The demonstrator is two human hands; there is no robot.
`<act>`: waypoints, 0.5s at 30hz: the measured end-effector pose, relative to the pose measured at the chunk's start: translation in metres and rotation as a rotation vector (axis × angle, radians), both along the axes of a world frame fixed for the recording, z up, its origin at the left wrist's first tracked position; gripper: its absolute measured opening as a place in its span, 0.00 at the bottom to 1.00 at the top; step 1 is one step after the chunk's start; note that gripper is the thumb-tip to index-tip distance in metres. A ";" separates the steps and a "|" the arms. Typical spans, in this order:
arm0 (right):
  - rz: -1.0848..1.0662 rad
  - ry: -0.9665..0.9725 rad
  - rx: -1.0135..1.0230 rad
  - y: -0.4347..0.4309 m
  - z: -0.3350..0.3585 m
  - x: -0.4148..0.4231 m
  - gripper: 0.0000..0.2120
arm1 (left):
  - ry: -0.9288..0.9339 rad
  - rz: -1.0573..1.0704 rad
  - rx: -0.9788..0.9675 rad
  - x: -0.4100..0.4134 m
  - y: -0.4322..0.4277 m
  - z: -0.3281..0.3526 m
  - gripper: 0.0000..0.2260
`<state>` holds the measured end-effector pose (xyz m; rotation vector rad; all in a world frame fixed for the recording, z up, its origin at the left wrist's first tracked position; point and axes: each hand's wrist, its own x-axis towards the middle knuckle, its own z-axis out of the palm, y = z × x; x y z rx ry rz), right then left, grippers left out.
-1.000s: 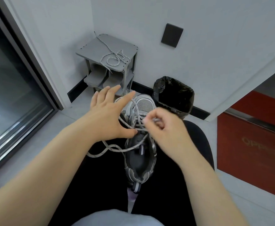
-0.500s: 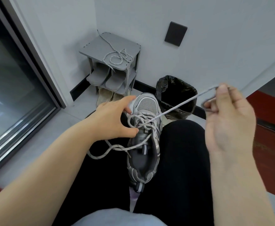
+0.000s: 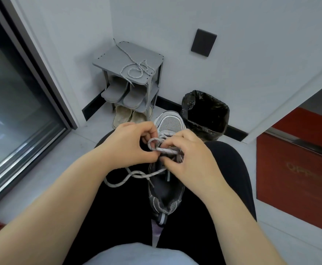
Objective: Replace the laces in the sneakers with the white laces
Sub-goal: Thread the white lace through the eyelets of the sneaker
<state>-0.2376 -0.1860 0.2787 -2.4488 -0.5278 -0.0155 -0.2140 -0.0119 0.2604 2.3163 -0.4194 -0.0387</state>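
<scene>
Sneaker (image 3: 167, 190) sits on your lap between your black-clad thighs, heel toward you, mesh toe pointing away at the wall. Take the sneaker as landmark. Your left hand (image 3: 126, 145) is curled over its left side at the eyelet rows, thumb and fingers pinched together on the lace (image 3: 137, 175), where a small loop stands up just above the tongue. Your right hand (image 3: 189, 159) lies over the sneaker's right side, fingers closed on the same lace beside that loop; both hands nearly touch over the eyelets. A slack run of the lace trails off the sneaker's left side and lies in an S-curve on your left thigh. Beyond the toe, to the left, a grey shoe rack (image 3: 106, 59) stands in the corner with a second lace (image 3: 135, 70) coiled on top. Beyond the toe, to the right, a bin with a black liner (image 3: 206, 111) stands against the wall.
</scene>
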 end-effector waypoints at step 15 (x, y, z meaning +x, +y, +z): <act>-0.184 0.128 0.342 -0.031 0.019 0.007 0.08 | 0.091 0.005 0.041 -0.002 0.001 0.001 0.17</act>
